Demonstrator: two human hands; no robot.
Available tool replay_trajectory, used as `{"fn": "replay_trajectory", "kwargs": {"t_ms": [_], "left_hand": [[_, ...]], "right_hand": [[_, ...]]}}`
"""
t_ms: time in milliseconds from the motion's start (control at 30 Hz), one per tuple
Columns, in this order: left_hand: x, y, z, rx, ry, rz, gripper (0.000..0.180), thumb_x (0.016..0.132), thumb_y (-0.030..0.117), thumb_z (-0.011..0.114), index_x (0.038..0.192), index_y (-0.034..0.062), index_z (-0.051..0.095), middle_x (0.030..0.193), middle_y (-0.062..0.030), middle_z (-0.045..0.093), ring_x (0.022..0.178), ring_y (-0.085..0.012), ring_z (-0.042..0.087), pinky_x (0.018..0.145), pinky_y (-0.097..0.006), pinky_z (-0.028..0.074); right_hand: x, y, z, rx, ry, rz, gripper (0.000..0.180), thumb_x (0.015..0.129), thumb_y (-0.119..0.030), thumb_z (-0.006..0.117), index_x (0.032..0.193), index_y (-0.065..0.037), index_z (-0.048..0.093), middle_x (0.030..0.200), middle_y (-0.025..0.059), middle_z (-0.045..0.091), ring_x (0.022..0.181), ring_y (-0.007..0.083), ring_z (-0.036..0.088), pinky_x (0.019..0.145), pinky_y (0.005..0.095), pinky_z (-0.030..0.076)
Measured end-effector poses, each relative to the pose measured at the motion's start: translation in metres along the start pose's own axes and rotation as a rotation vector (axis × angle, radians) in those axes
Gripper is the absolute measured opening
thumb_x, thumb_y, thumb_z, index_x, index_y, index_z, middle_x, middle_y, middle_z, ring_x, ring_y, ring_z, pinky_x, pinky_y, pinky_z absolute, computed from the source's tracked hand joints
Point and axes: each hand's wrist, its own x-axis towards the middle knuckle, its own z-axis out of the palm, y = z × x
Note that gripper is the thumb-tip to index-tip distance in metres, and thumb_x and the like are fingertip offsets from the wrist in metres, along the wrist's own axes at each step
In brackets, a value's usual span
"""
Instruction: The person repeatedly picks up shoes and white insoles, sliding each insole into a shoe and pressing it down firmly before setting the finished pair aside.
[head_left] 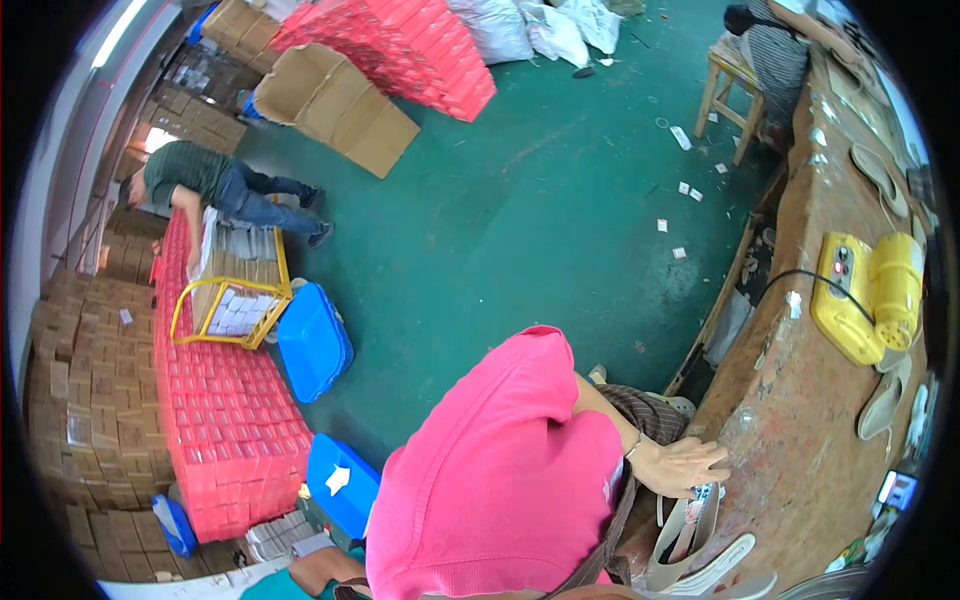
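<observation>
My left arm, in a pink sleeve (500, 470), reaches right to the workbench. My left hand (682, 466) is above one end of a beige shoe (672, 548), its fingers apart and slightly bent. I cannot tell whether the fingertips touch the shoe. Inside the shoe shows a pale strip with a patterned end. Beside it lies a second long, pale shoe or sole (715, 568), cut off toward the lower edge. My right hand does not show.
Along the right runs a worn brown bench (770, 430) with a yellow machine (850, 298), its cable and more beige shoes (885, 400). Left stand blue bins (312, 340), stacked pink boxes (230, 420) and a yellow-framed cart (235, 310) with a person (240, 190). Another person sits far right.
</observation>
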Motion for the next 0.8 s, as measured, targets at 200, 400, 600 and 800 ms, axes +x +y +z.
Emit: {"fn": "replay_trajectory", "kwargs": {"t_ms": [200,400,600,800], "left_hand": [[0.0,-0.001,0.007,-0.061,-0.046,-0.089,0.057,0.077,0.016,0.072,0.122,-0.0026,0.043,0.102,-0.0202,0.049,0.084,-0.0387,0.062,0.069,-0.049,0.049],[-0.003,0.008,0.01,-0.156,0.062,-0.11,0.057,0.079,0.015,0.072,0.124,-0.0043,0.042,0.106,-0.0218,0.046,0.087,-0.0396,0.06,0.07,-0.047,0.05],[0.004,0.014,0.025,-0.248,0.11,-0.039,0.054,0.08,0.014,0.071,0.126,0.0013,0.045,0.109,-0.0196,0.046,0.087,-0.0398,0.059,0.071,-0.046,0.05],[0.013,0.0,-0.014,-0.083,-0.018,-0.142,0.058,0.081,0.015,0.065,0.137,0.0085,0.05,0.102,-0.018,0.053,0.089,-0.0361,0.059,0.078,-0.043,0.052]], "right_hand": [[-0.006,-0.009,0.006,-0.151,-0.045,-0.139,0.038,0.089,-0.01,0.067,0.125,-0.003,0.065,0.122,0.0201,0.058,0.109,0.031,0.056,0.095,0.0394,0.046],[-0.008,-0.006,-0.003,-0.299,-0.03,-0.275,0.037,0.088,-0.007,0.068,0.125,-0.002,0.066,0.125,0.0226,0.057,0.112,0.033,0.056,0.097,0.0407,0.046],[-0.051,-0.007,-0.025,-0.474,0.164,-0.178,0.033,0.088,-0.004,0.068,0.12,0.0,0.068,0.131,0.0179,0.057,0.112,0.0287,0.059,0.096,0.0353,0.048],[-0.077,0.0,-0.009,-0.668,0.417,-0.101,0.034,0.07,-0.005,0.078,0.104,-0.011,0.077,0.114,0.0125,0.066,0.104,0.0306,0.062,0.091,0.0413,0.049]]}}
